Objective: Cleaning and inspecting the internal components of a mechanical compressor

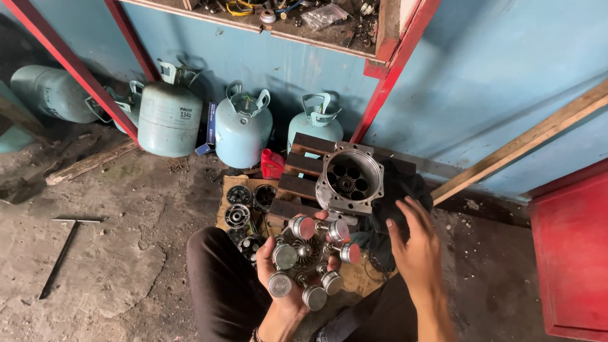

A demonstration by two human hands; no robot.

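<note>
My left hand (278, 288) holds up a metal piston assembly (311, 259) with several round-headed pistons spread around a central hub. My right hand (415, 244) is open beside it, fingers spread, holding nothing, close to a dark cloth (399, 190). Just beyond both hands a grey metal cylinder housing (349, 180) with several round bores stands tilted on a dark wooden pallet (304, 168).
Round metal parts (244, 206) lie on cardboard left of the pallet. Light blue gas cylinders (170, 114) stand along the blue wall, a red can (272, 164) among them. A T-handle tool (63, 247) lies on the concrete floor at left. A red cabinet (570, 253) stands right.
</note>
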